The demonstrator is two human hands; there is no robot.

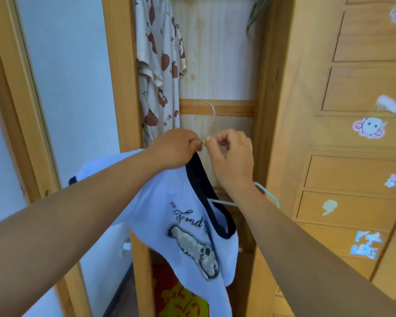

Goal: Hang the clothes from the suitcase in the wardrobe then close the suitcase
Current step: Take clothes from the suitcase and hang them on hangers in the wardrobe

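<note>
A light blue T-shirt (169,216) with a black collar and a printed design hangs in front of the open wardrobe (217,65). It sits partly on a pale green wire hanger (264,191), whose metal hook (212,113) points up. My left hand (176,148) grips the shirt's collar and the hanger neck. My right hand (231,156) pinches the hanger's neck just below the hook. The hanger's right shoulder sticks out behind my right wrist. The suitcase is out of view.
A cream shirt with brown bear prints (160,65) hangs at the wardrobe's left side. A green garment (257,10) shows at the top right. The wardrobe door (352,110), covered in stickers, stands open on the right. A red and yellow item (181,294) lies at the bottom.
</note>
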